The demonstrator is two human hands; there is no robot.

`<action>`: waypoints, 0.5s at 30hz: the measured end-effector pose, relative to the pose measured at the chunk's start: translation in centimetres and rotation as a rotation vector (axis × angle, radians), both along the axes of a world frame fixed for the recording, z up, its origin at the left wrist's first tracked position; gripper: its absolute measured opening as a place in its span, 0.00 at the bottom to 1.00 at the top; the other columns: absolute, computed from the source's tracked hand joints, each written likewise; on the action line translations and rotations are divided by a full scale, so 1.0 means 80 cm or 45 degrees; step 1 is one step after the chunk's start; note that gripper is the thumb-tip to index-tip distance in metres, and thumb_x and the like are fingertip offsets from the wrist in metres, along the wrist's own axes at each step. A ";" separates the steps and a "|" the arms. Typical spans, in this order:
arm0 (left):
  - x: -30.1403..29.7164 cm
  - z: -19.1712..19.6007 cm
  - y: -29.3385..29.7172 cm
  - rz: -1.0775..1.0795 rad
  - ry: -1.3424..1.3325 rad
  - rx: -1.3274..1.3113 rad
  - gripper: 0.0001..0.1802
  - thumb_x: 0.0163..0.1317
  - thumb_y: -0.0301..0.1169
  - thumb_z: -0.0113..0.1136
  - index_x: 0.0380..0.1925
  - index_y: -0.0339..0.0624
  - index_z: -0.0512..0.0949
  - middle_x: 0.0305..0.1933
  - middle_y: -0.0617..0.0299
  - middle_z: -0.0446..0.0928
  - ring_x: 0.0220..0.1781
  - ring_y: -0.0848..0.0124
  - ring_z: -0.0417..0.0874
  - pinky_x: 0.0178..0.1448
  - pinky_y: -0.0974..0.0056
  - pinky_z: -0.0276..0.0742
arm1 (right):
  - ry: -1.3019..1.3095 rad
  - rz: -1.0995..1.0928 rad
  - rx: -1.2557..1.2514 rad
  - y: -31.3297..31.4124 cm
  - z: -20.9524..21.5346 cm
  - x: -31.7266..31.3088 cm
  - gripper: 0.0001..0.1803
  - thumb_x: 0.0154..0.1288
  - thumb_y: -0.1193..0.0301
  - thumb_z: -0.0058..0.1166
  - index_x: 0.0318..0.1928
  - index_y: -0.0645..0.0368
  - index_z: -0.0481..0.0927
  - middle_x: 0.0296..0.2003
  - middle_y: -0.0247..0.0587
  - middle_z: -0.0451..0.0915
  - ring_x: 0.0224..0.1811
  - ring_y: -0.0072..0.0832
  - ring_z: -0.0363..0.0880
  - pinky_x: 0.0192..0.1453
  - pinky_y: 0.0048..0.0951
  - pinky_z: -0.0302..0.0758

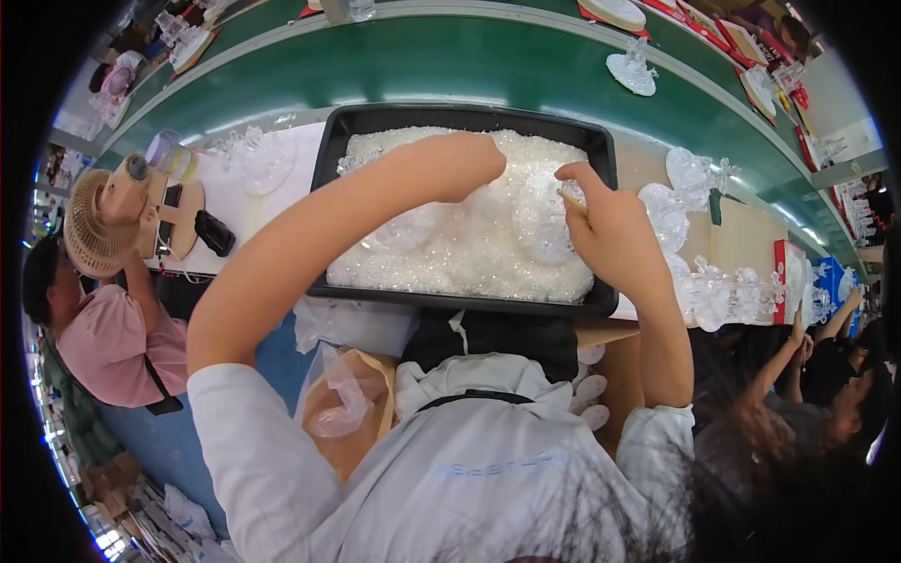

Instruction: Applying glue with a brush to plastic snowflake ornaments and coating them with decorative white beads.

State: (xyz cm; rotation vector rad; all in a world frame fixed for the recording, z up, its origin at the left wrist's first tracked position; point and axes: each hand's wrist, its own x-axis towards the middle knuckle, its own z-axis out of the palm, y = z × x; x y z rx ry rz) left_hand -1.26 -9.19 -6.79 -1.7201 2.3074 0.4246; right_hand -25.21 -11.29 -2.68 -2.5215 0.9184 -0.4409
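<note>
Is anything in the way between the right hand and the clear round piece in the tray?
Nothing visible: the right hand, holding a thin tan stick, is at the right edge of the clear round piece. The left hand is farther left, over the white granules.

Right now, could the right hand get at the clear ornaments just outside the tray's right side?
Probably yes: the clear ornaments are close beside the right hand, with only the black tray rim seeming to come between. It appears to hold a thin stick, though, which may need setting down first.
</note>
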 end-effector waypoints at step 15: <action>-0.076 -0.015 0.086 0.262 0.269 -0.123 0.41 0.46 0.48 0.74 0.50 0.25 0.71 0.56 0.40 0.70 0.59 0.42 0.72 0.60 0.49 0.76 | -0.069 -0.066 -0.041 -0.004 -0.004 0.000 0.14 0.63 0.76 0.53 0.50 0.54 0.78 0.17 0.53 0.76 0.21 0.51 0.78 0.27 0.45 0.70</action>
